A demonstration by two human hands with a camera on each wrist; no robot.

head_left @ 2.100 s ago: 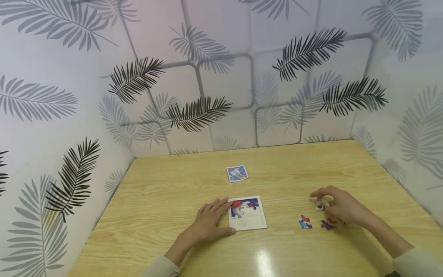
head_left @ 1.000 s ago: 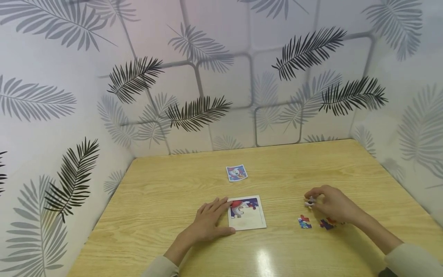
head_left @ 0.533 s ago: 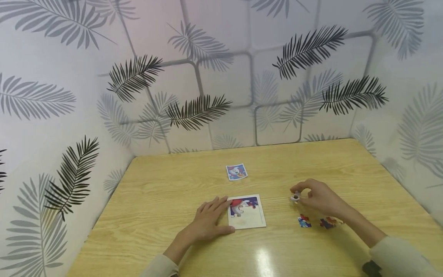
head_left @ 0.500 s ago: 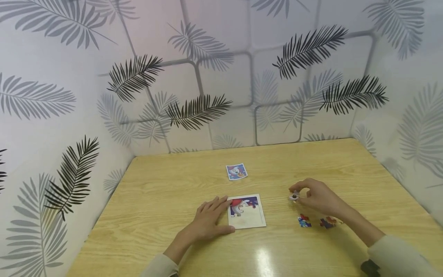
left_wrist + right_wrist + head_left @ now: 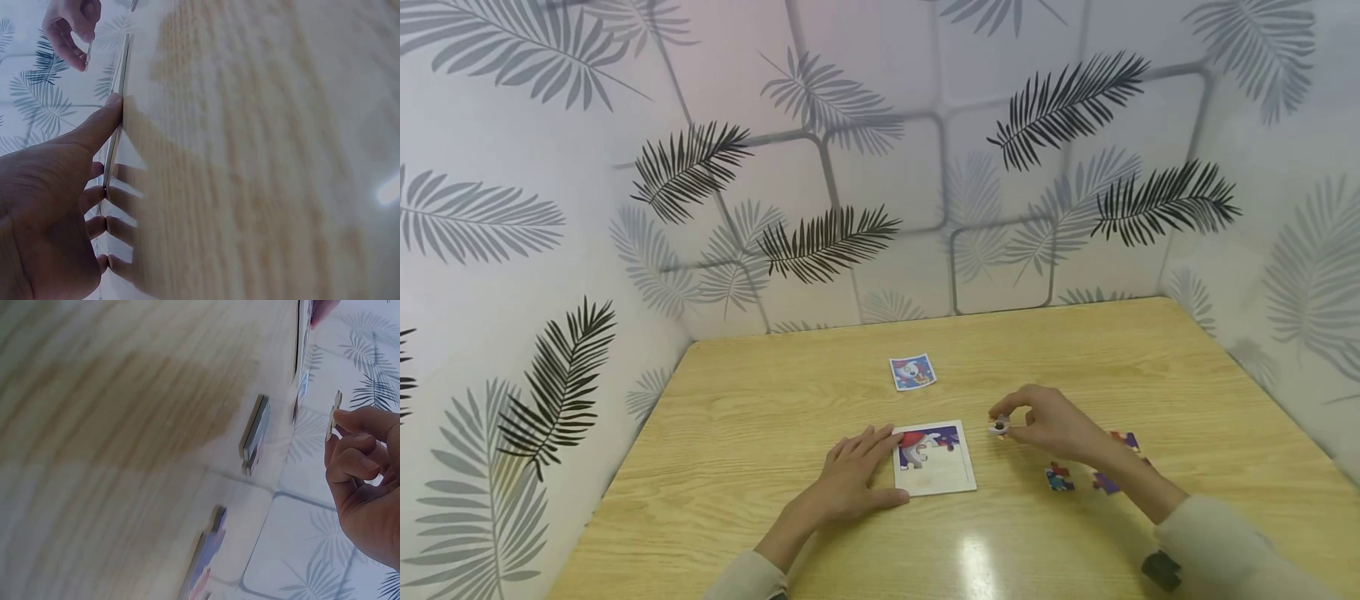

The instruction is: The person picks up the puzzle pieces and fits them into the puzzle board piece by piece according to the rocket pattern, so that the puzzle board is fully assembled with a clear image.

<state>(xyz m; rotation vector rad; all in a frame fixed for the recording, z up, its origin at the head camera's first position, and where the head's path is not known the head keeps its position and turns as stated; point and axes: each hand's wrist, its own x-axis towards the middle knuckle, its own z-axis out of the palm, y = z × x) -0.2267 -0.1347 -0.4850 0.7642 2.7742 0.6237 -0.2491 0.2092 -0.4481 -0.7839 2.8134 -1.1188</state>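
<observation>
A square puzzle board (image 5: 936, 475) with a white border lies on the table, its upper part filled with red, grey and purple pieces. My left hand (image 5: 847, 482) rests at its left side, thumb and fingertips touching the edge, fingers fairly straight. Between thumb and index finger my right hand (image 5: 1051, 423) pinches a puzzle piece (image 5: 998, 427) with a dark round spot, held above the table just right of the board. In the right wrist view that puzzle piece (image 5: 334, 417) shows edge-on, clear of the tabletop.
Behind the board lies a small picture card (image 5: 913, 372) of a white animal. Loose puzzle pieces (image 5: 1059, 477) lie to the right, some partly hidden under my right forearm. A patterned wall (image 5: 880, 167) borders the wooden table (image 5: 760, 400) at the back and sides.
My right hand has moved left from the loose pieces toward the board, carrying the pinched puzzle piece. More loose pieces now show behind the forearm. My left hand has stayed put.
</observation>
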